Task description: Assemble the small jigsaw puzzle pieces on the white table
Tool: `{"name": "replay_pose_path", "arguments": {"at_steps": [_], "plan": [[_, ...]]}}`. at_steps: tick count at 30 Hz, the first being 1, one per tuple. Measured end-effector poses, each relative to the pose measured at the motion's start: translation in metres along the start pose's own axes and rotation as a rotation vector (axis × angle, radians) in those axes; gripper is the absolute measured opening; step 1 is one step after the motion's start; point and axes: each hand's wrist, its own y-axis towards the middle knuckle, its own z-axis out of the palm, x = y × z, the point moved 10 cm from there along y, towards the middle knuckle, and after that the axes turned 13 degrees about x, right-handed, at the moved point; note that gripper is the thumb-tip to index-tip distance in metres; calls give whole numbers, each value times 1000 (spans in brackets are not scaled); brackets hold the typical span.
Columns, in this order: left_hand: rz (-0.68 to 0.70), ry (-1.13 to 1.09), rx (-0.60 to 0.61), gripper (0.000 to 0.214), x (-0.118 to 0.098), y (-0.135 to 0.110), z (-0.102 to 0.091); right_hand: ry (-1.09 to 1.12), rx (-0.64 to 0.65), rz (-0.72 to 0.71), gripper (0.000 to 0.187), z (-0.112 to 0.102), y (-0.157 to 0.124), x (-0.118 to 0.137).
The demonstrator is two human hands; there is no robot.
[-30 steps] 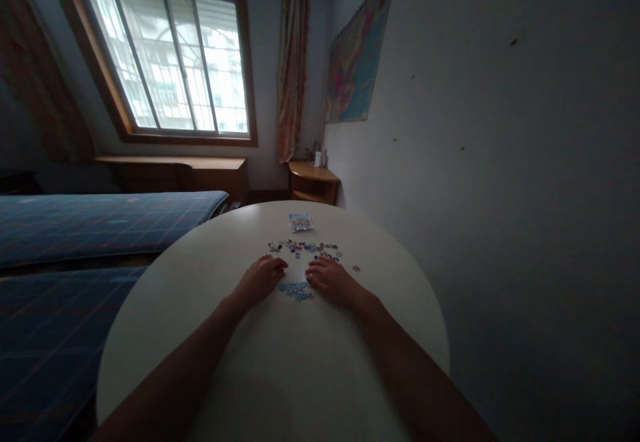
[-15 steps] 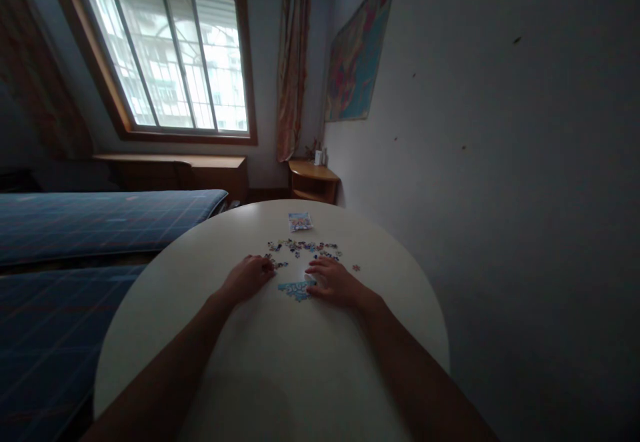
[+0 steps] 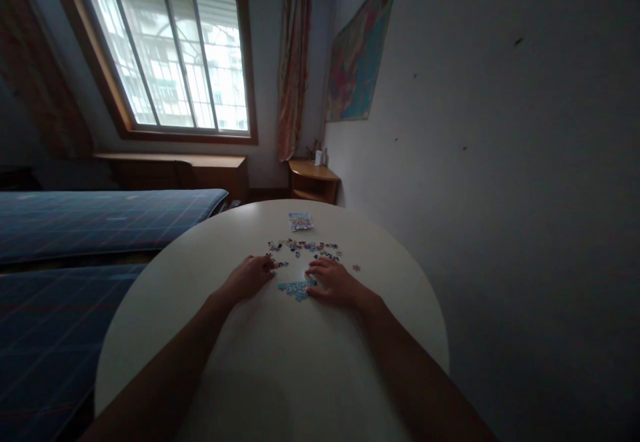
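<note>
A joined section of light blue jigsaw puzzle [image 3: 296, 289] lies flat on the round white table. My right hand [image 3: 334, 282] rests at its right end, fingers apart, with the thumb touching the puzzle's edge. My left hand [image 3: 250, 274] is to the upper left of that section, its fingers curled together beside a few loose puzzle pieces [image 3: 281, 265]. Whether a piece is pinched there is too small to tell. More loose puzzle pieces [image 3: 300, 246] are scattered in a band beyond both hands. One reddish puzzle piece [image 3: 357, 268] lies alone, right of my right hand.
A small picture packet [image 3: 301, 221] lies at the far side of the round table [image 3: 250, 369]. Left of the table stands a bed with a blue plaid mattress [image 3: 100, 222]. A wooden corner shelf [image 3: 314, 172] is behind, and a wall [image 3: 500, 229] runs along the right.
</note>
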Motion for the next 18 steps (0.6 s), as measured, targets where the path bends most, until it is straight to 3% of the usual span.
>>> {"name": "replay_pose_path", "arguments": {"at_steps": [7, 18], "plan": [[81, -100, 55, 22, -16, -5, -4, -8, -34, -6, 40, 1, 1, -4], [260, -292, 231, 24, -58, -11, 11, 14, -73, -18, 32, -4, 1, 2]]}}
